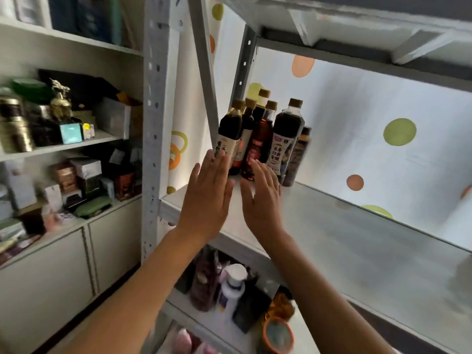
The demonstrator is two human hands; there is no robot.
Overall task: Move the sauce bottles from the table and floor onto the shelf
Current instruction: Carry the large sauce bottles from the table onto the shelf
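Observation:
Several dark sauce bottles with tan caps stand bunched at the back left corner of the grey metal shelf. The leftmost bottle has a white label; a red-labelled one stands in front; a larger one sits to the right. My left hand reaches in with straight fingers, fingertips at the base of the leftmost bottle. My right hand is flat too, fingertips by the red-labelled bottle. Neither hand holds anything.
A polka-dot sheet backs the shelf. A perforated steel upright stands left of my hands. Below are bags and a white bottle. A white cabinet crowded with boxes and jars fills the left side.

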